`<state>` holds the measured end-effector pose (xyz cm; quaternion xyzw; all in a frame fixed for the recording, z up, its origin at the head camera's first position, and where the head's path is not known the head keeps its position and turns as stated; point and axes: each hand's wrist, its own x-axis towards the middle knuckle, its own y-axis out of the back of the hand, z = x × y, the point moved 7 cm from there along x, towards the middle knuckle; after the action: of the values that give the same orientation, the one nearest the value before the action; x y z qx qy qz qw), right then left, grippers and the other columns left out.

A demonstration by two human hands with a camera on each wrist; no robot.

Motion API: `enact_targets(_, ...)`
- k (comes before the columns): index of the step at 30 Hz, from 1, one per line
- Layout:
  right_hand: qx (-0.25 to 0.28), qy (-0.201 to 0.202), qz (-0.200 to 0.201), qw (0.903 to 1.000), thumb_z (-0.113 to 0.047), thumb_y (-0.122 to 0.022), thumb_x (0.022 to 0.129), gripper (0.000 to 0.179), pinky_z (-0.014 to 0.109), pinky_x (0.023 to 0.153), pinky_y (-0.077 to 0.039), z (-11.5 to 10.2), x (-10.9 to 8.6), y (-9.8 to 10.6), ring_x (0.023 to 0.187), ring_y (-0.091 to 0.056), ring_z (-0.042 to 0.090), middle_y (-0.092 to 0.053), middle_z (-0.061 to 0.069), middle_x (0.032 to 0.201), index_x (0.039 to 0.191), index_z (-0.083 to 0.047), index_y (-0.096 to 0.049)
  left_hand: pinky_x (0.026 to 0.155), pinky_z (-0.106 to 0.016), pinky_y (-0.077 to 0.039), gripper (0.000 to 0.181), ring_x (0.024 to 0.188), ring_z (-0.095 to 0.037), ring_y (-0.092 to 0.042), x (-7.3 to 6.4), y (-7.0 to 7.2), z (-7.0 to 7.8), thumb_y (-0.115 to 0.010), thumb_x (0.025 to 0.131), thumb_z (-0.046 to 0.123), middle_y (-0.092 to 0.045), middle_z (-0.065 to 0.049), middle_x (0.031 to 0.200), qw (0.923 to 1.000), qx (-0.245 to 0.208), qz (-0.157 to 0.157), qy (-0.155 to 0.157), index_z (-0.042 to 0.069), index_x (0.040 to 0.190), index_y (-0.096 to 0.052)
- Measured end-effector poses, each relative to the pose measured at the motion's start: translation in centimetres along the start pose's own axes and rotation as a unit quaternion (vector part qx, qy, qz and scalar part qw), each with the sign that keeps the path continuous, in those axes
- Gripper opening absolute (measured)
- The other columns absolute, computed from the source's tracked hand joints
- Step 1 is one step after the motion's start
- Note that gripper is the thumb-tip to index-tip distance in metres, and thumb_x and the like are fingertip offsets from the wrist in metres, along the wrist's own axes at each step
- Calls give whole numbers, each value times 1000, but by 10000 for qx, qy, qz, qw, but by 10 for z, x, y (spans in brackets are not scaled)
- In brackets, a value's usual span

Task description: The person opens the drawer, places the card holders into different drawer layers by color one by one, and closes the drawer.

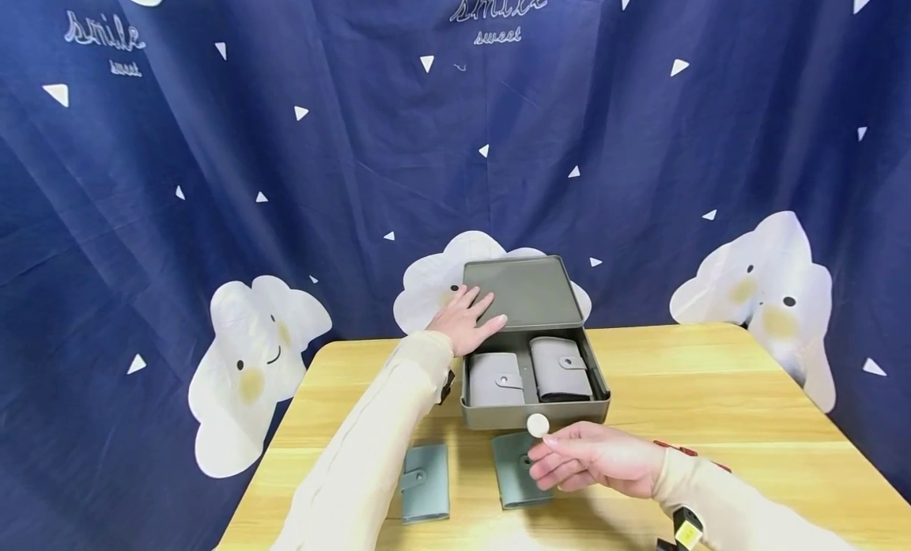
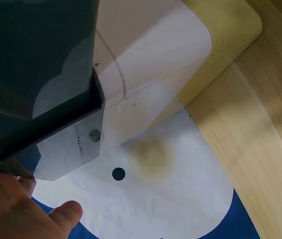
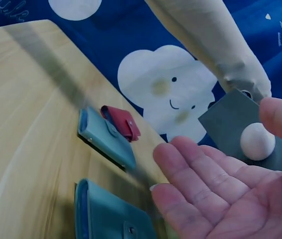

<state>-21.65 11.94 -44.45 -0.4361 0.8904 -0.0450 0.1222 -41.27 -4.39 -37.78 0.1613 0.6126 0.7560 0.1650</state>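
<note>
A grey box (image 1: 535,415) stands with its dark lid (image 1: 530,294) tipped up at the back. Inside lie two grey snap card holders, one on the left (image 1: 491,381) and one on the right (image 1: 558,365). My left hand (image 1: 461,322) rests at the lid's left edge with fingers spread; the left wrist view shows the lid (image 2: 36,50) above this hand (image 2: 26,209). A white round knob (image 1: 538,425) shows at the box's front. Beside that knob (image 3: 257,142), my right hand (image 1: 598,460) has its fingers extended and holds nothing.
Two blue-green card holders lie before the box, one on the left (image 1: 425,484) and one under my right hand (image 1: 514,480). A red card holder (image 3: 122,122) appears in the right wrist view. Something red (image 1: 676,450) shows behind my right arm. A blue curtain (image 1: 356,140) hangs behind the table.
</note>
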Motion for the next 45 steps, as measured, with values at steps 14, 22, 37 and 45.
enact_targets(14,21,247,756,9968,-31,-40,105,44,42,94,-48,-3,9,1,109,-61,36,-66,19,115,124,5,-56,117,-40,-11,74,147,-26,-2,3,3,3,-24,94,69,-16,-7,160,10000,16,5,-16,25,153,-27)
enact_targets(22,-41,291,916,9954,-32,-41,104,44,39,93,-49,-6,12,2,110,-60,39,-66,19,114,123,5,-57,117,-42,-12,74,147,-25,-1,3,6,-1,-23,94,70,-15,-6,160,10000,53,-49,58,26,153,-26)
enact_targets(37,-81,367,1148,9927,-32,-44,103,43,37,90,-51,-7,13,3,108,-61,39,-68,19,110,120,4,-60,117,-42,-11,73,147,-25,0,0,6,2,-23,94,70,-14,-5,160,9998,26,-152,90,27,153,-25)
enact_targets(45,-86,366,1181,9923,-32,-44,103,42,37,90,-51,-6,14,6,107,-62,38,-68,19,110,120,4,-60,117,-42,-11,74,147,-24,0,-1,4,2,-24,94,70,-13,-4,160,9998,-67,-174,118,27,153,-24)
